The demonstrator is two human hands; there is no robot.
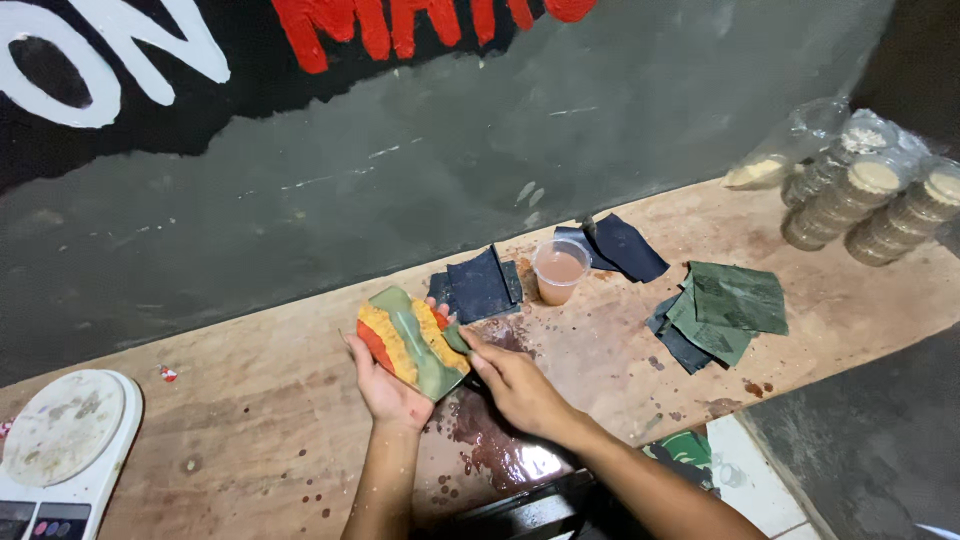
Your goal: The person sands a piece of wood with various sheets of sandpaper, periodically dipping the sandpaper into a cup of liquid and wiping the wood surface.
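Both hands (385, 385) (515, 385) tilt a striped slab (412, 342) upward.

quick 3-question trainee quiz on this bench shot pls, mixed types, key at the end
1. True or false: the left hand holds the striped slab up off the wooden bench.
2. Which thing stands between the two piles of dark sheets? A) a plastic cup of brownish liquid B) a kitchen scale C) a bag of round tubs
3. Fill in: the right hand presses a small piece against the slab's ____ edge, as seen in the picture.

Key: 1 true. 2 A, the plastic cup; the kitchen scale sits at the far left, the bagged tubs at the far right. 3 right.
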